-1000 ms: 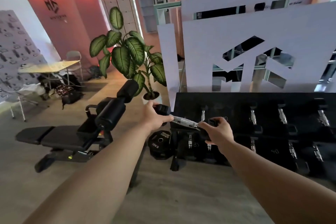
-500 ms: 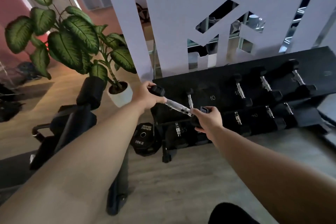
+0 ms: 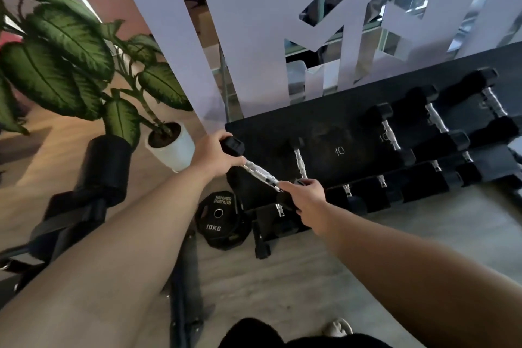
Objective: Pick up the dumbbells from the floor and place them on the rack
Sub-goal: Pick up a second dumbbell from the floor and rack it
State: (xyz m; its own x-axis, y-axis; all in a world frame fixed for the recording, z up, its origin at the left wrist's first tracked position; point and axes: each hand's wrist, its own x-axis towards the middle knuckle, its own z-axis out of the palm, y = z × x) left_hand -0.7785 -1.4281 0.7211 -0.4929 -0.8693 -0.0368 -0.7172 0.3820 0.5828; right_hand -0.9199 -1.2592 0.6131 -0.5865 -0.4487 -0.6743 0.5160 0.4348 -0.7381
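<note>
Dumbbell (image 3: 261,173), gripped at each end by left hand (image 3: 216,158) and right hand (image 3: 306,198), has dropped closer to the rack (image 3: 324,127) at its nine-o'clock end since a second ago; placement looks imminent.

Two hands, left (image 3: 216,157) and right (image 3: 306,198), hold one dumbbell (image 3: 260,172) over one rack (image 3: 282,133), which carries at least ten more dumbbells, too dark to count exactly, with one 10 kg plate (image 3: 220,220), one plant (image 3: 70,65) and one bench (image 3: 93,206) alongside.
</note>
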